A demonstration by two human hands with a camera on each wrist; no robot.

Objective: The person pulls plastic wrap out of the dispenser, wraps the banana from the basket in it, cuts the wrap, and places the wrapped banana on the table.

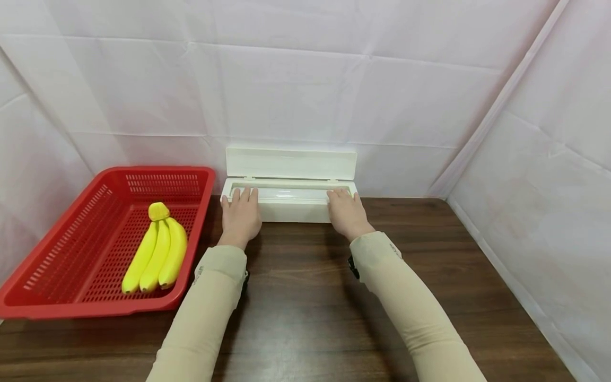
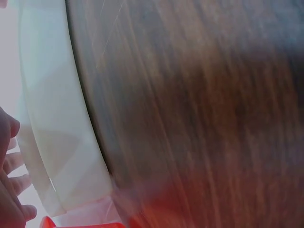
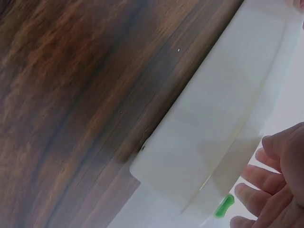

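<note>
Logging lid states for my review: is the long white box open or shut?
Open: its lid stands raised along the back of the white box, exposing the inside.

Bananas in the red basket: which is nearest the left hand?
The rightmost banana in the head view; the other two lie farther from the left hand.

Red perforated plastic basket (image 1: 95, 310) left of white oblong box (image 1: 296, 213)

Both stand on the brown wood-grain table (image 1: 296, 318), before the white creased sheeting (image 1: 286, 95). Yellow curved bananas (image 1: 157, 255) lie in the basket. The raised white flat lid (image 1: 291, 163) is behind the box's opening. The person's left hand (image 1: 240, 216) is at the box's left end, their right hand (image 1: 348, 213) at its right end
</note>
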